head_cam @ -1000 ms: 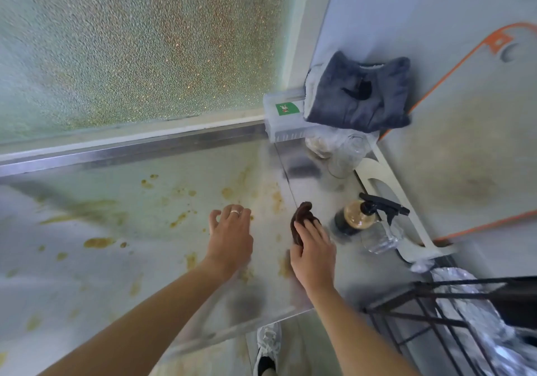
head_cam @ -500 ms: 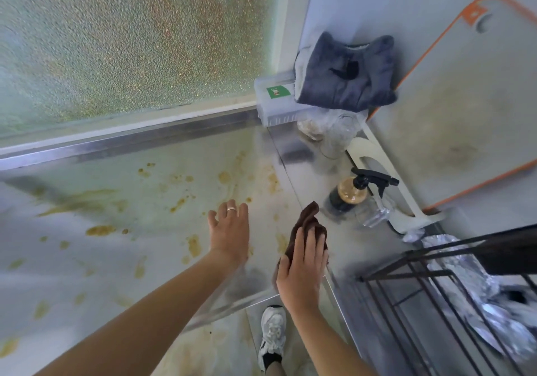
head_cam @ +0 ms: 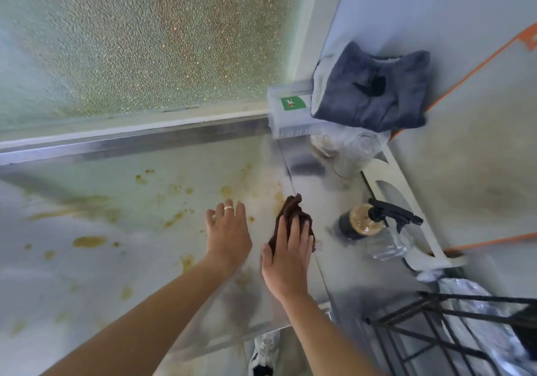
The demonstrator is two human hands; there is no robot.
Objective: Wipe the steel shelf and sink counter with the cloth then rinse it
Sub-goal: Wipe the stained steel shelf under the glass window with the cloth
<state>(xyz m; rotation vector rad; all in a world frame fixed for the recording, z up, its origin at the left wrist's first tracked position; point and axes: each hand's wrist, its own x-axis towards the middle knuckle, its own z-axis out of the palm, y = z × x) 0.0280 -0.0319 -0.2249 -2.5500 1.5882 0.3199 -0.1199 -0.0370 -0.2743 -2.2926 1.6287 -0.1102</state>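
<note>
Right hand (head_cam: 286,255): fingers straight, pressing brown cloth (head_cam: 293,216) flat on stained steel shelf (head_cam: 116,230). Left hand (head_cam: 228,230): spread flat, at 9 o'clock of cloth. Spray bottle (head_cam: 366,221): 3 o'clock.

The right hand (head_cam: 286,255) covers the lower half of the brown cloth (head_cam: 293,213). The orange-edged board (head_cam: 465,155) runs off the right edge. The shoe (head_cam: 264,352) below the steel shelf (head_cam: 130,230) is blurred and cropped.

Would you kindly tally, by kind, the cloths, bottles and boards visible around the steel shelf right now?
Cloths: 2, the brown cloth under the right hand and the folded grey cloth.
Spray bottles: 1, the spray bottle.
Cutting boards: 1, the orange-edged board.
Total: 4
</note>
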